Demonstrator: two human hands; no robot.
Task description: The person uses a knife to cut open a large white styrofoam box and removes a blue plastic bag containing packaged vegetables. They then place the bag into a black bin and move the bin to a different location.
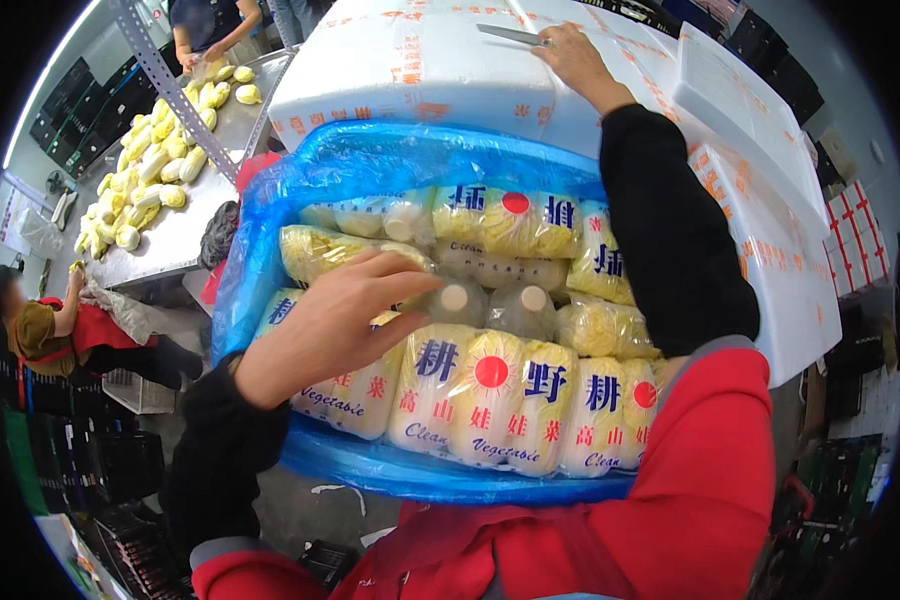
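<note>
My right hand [579, 61] grips a knife [508, 34], its blade pointing left above white foam boxes [487, 52]. In front of me is a box lined with blue plastic film [390, 146], its sides mostly hidden by the film. Clear printed bags of baby cabbages [480, 405] fill it in rows. Between the rows lie two clear bottles with pale caps [454, 298] [532, 298]. My left hand [337, 319] is over the bags at the left, thumb apart from the fingers, holding nothing. Whether its fingertips touch a bag [345, 251] cannot be told.
A steel table [195, 240] at left bears a heap of loose baby cabbages [150, 161]. One person [210, 30] stands at its far end, another [52, 330] at left. A perforated metal post [172, 90] rises beside it. Foam lids [750, 112] lie at right.
</note>
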